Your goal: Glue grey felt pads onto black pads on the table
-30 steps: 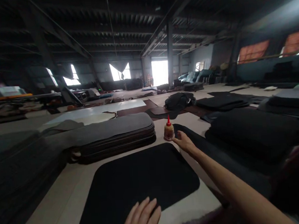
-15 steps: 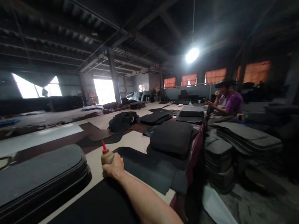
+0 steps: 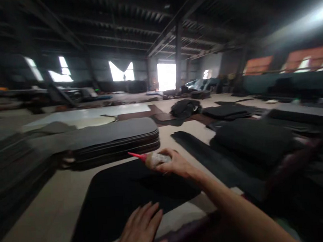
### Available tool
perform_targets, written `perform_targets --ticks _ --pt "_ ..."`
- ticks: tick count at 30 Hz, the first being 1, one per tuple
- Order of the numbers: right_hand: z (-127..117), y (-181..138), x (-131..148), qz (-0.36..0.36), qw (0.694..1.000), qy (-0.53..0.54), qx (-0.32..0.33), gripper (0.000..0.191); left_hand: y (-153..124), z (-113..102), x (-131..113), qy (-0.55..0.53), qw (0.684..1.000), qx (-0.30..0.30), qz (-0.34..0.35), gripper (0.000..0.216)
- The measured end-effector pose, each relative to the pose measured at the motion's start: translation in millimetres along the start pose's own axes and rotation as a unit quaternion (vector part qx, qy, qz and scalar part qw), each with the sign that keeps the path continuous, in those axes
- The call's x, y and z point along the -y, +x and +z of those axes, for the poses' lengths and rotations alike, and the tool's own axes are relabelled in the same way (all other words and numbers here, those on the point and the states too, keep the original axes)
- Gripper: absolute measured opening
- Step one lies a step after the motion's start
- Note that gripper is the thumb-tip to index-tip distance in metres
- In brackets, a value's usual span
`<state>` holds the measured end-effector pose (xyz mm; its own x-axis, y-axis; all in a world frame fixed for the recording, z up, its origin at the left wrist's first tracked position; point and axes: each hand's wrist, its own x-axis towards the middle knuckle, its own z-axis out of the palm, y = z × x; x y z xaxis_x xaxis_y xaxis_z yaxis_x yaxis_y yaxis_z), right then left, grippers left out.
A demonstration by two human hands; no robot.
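Observation:
My right hand point(image 3: 172, 162) grips a glue bottle point(image 3: 156, 159) with a red pointed nozzle point(image 3: 137, 155). The bottle is tilted on its side, nozzle to the left, above a black mat point(image 3: 119, 191) with rounded corners. That mat lies flat on the pale tabletop point(image 3: 47, 204). At the near edge of the mat is my left hand point(image 3: 140, 230), fingers stretched out and holding nothing. Whether its fingertips touch the mat I cannot tell.
Behind the mat stands a stack of grey mats point(image 3: 118, 135), with another stack point(image 3: 9, 177) at the left. Folded dark pieces point(image 3: 252, 140) and a long dark strip point(image 3: 206, 154) lie to the right. Farther back sits a black bundle point(image 3: 185, 108).
My view has swung left, and the co-worker is out of sight. The glue bottle has gone from upright to tilted over the mat. My left hand has come into view.

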<state>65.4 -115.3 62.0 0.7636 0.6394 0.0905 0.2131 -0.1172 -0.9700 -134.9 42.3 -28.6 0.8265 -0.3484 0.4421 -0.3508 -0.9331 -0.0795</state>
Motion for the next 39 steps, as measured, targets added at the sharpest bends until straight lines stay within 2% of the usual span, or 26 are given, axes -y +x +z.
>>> perform_targets --ticks 2,3,5,8,10,13,17,20,23,39 --pt "3 -7 4 0.012 1.000 0.011 0.018 0.055 3 -23 -12 -0.053 0.991 0.099 -0.076 0.056" --pt "5 -7 4 0.017 0.999 0.014 0.026 0.052 7 -30 -17 -0.096 0.981 0.127 -0.107 0.056" --pt "10 -6 2 0.023 0.997 0.059 0.053 0.048 15 -38 -22 -0.170 0.966 0.140 -0.138 0.058" --pt "25 -6 0 0.061 0.988 0.113 0.082 0.049 19 -43 -25 -0.215 0.954 0.144 -0.153 0.059" --pt "37 -8 1 0.066 0.987 0.109 0.099 0.049 17 -45 -26 -0.219 0.951 0.150 -0.161 0.058" --pt "57 -10 6 0.039 0.993 0.042 0.099 0.050 15 -46 -26 -0.220 0.945 0.168 -0.172 0.060" --pt "78 -14 16 -0.002 0.992 -0.060 0.109 0.053 16 -47 -25 -0.194 0.957 0.150 -0.154 0.059" --pt "89 -15 24 -0.040 0.983 -0.092 0.151 0.049 18 -50 -24 -0.153 0.971 0.122 -0.136 0.052" --pt "96 -13 27 -0.078 0.976 -0.116 0.165 0.044 19 -52 -24 -0.134 0.975 0.121 -0.132 0.050" --pt "102 0 35 -0.194 0.935 -0.189 0.228 0.031 15 -47 -24 -0.184 0.963 0.133 -0.146 0.056"
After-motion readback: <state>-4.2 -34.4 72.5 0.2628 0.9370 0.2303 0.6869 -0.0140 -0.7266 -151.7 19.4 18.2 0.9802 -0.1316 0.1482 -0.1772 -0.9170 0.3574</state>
